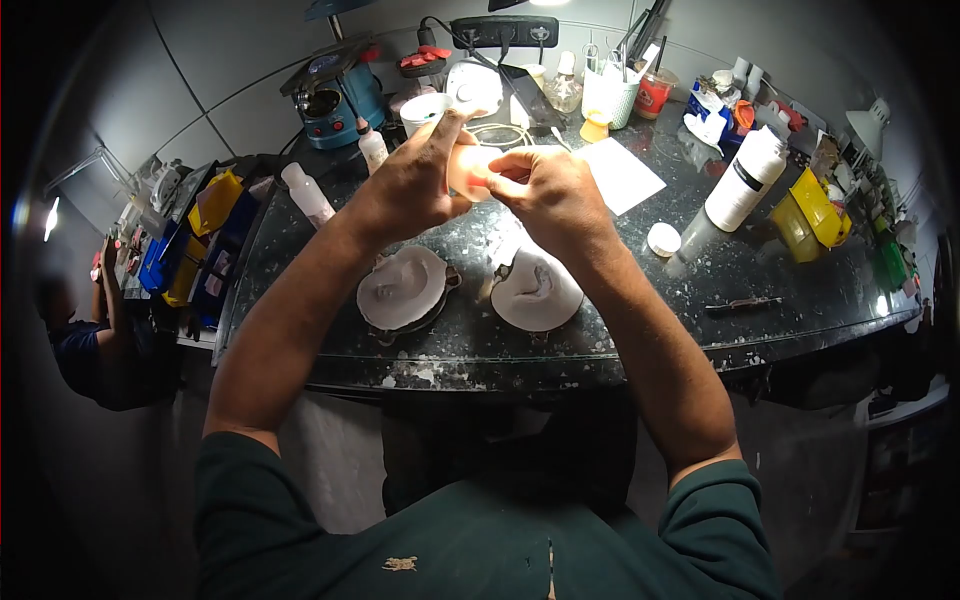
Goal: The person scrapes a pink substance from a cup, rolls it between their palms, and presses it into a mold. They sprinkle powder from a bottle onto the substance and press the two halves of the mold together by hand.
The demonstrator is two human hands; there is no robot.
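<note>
Ctr's bright w/ glare, edges dark, warped.

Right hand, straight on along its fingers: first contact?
Likely the translucent pinkish piece held in the left hand; the right hand's fingertips already look to be at its edge. Beyond it, the left hand itself. Depth is unclear from one view.

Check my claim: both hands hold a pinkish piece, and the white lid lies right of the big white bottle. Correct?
No: the head view shows the white lid left of the big white bottle. The left hand and right hand do hold the pinkish piece.
</note>
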